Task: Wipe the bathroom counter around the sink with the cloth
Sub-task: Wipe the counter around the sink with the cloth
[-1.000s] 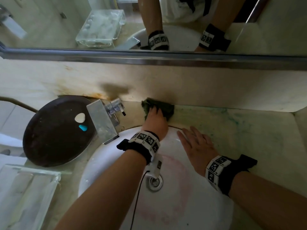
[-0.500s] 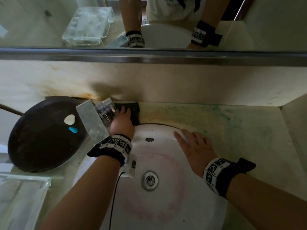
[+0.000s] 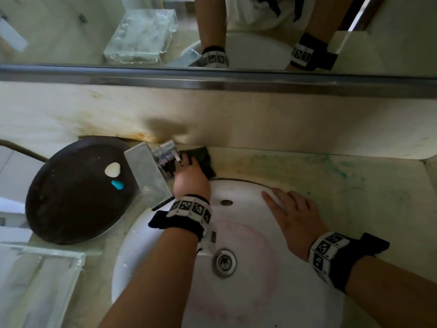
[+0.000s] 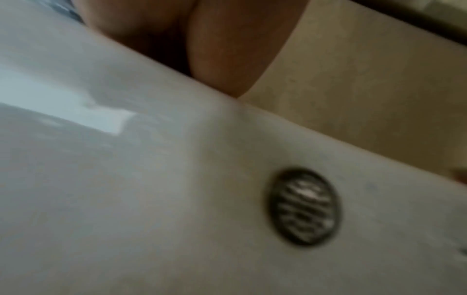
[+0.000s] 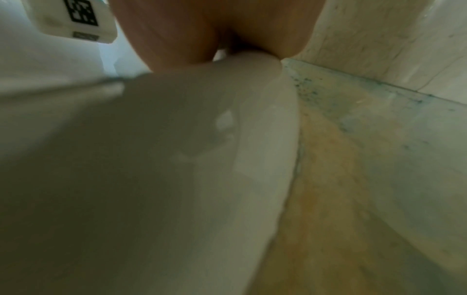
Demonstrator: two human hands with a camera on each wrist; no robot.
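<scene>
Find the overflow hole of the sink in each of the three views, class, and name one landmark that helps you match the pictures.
Head: the overflow hole sits on the back wall of the white sink, between the left hand and the right hand.
Left wrist: lower right of the picture, a blurred dark oval.
Right wrist: not in it.
Shared landmark: the sink's rim where it meets the stained counter, visible in all three.
</scene>
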